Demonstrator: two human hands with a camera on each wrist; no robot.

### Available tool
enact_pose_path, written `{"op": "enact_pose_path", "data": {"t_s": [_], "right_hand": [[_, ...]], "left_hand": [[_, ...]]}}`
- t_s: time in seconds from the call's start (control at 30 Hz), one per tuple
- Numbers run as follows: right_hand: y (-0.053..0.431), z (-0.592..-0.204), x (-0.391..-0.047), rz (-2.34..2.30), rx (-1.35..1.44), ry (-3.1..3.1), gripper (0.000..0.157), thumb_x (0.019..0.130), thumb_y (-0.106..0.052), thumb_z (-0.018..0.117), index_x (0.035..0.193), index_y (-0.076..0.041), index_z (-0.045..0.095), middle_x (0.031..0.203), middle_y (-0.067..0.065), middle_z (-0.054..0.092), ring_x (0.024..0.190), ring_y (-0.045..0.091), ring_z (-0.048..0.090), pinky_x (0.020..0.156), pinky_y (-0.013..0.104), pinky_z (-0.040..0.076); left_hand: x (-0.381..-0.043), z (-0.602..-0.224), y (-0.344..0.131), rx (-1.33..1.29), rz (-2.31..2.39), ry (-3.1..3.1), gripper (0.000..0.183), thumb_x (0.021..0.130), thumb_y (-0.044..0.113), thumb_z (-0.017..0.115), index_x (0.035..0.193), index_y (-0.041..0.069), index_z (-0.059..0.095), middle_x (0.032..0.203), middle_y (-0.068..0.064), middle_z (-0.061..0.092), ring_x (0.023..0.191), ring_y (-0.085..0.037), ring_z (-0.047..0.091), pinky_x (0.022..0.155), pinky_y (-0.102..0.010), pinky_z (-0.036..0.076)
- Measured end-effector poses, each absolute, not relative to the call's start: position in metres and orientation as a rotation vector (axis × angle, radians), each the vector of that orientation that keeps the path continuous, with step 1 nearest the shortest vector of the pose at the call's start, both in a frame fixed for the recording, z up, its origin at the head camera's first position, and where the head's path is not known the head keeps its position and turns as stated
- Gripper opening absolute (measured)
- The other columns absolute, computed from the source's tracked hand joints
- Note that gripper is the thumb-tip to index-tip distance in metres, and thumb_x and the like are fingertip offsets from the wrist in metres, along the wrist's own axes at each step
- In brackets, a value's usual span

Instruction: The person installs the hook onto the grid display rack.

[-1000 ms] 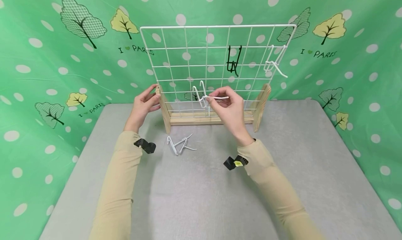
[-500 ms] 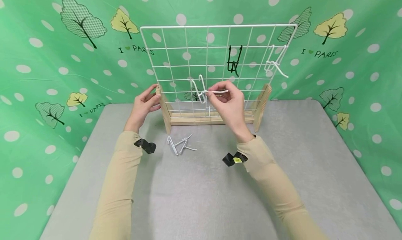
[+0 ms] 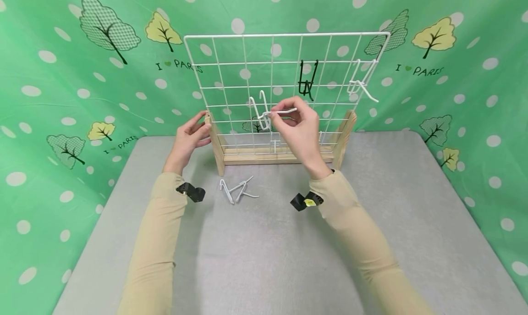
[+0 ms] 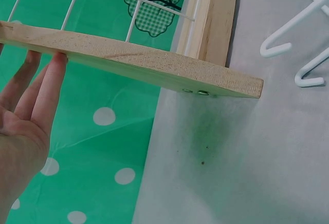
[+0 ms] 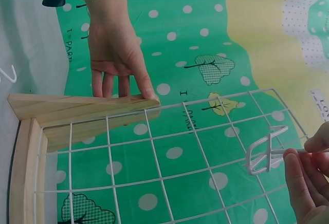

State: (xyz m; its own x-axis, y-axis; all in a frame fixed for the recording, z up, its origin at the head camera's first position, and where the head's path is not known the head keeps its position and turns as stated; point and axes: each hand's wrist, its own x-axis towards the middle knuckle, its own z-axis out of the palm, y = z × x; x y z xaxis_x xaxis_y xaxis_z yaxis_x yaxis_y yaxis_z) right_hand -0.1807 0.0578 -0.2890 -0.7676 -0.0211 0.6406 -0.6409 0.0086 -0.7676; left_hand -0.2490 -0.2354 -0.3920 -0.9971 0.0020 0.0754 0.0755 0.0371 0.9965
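Observation:
A white wire grid rack [image 3: 286,34] stands upright on a wooden base. My left hand [image 3: 187,138] touches the upper end of the left wooden post [image 3: 216,145]; its fingers look straight against the outer face in the left wrist view. My right hand [image 3: 299,127] pinches the long prong of a white wire hook [image 3: 255,109] between thumb and fingers. The hook's two bent ends point up in front of the lower middle of the grid. Whether it touches the wires I cannot tell. Part of the prong is hidden by my fingers.
A black hook [image 3: 305,83] and another white hook [image 3: 359,81] hang on the grid's upper right. White hooks [image 3: 235,191] lie on the grey table [image 3: 247,260] before the base. A green dotted cloth [image 3: 37,122] surrounds the table.
My right hand has risen with the white hook, which has also shifted slightly left along the grid. The left hand stays at the post.

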Motion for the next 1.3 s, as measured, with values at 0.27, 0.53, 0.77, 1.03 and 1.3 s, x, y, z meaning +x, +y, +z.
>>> {"op": "enact_pose_path", "data": {"t_s": [0.27,0.53,0.77,1.03,1.3], "right_hand": [[0.057,-0.293,-0.199,1.804,0.691,-1.8,0.01,0.083,0.014,0.064,0.092,0.015,0.059,0.091,0.024,0.064,0.08,0.036,0.066,0.07,0.029,0.059],[0.056,-0.294,-0.21,1.774,0.726,-1.726,0.008,0.085,0.008,0.066,0.091,0.008,0.061,0.091,0.014,0.065,0.079,0.02,0.067,0.071,0.032,0.059],[0.052,-0.286,-0.213,1.741,0.749,-1.672,0.008,0.084,0.009,0.065,0.09,0.008,0.06,0.09,0.014,0.066,0.078,0.021,0.067,0.071,0.034,0.059],[0.047,-0.285,-0.22,1.704,0.705,-1.644,0.006,0.085,0.008,0.063,0.091,0.007,0.06,0.09,0.014,0.065,0.08,0.019,0.067,0.073,0.035,0.059],[0.043,-0.282,-0.227,1.646,0.716,-1.593,0.006,0.085,0.01,0.062,0.091,0.007,0.059,0.088,0.014,0.064,0.079,0.019,0.066,0.075,0.036,0.059]], "left_hand": [[-0.248,-0.39,-0.236,-0.087,-2.121,-2.249,0.056,0.093,0.026,0.067,0.145,0.021,0.048,0.144,-0.022,0.044,0.104,-0.022,0.065,0.083,-0.031,0.057],[-0.249,-0.392,-0.235,-0.096,-2.123,-2.244,0.054,0.093,0.026,0.067,0.144,0.021,0.049,0.143,-0.023,0.044,0.106,-0.023,0.064,0.082,-0.031,0.057],[-0.247,-0.391,-0.234,-0.112,-2.13,-2.228,0.054,0.093,0.024,0.067,0.144,0.02,0.049,0.143,-0.025,0.043,0.106,-0.023,0.064,0.083,-0.032,0.057],[-0.247,-0.393,-0.235,-0.107,-2.132,-2.224,0.054,0.093,0.025,0.067,0.144,0.02,0.048,0.143,-0.025,0.043,0.107,-0.023,0.064,0.083,-0.032,0.057],[-0.248,-0.393,-0.236,-0.102,-2.166,-2.2,0.054,0.093,0.023,0.067,0.144,0.019,0.049,0.143,-0.026,0.043,0.102,-0.02,0.066,0.082,-0.032,0.057]]}}
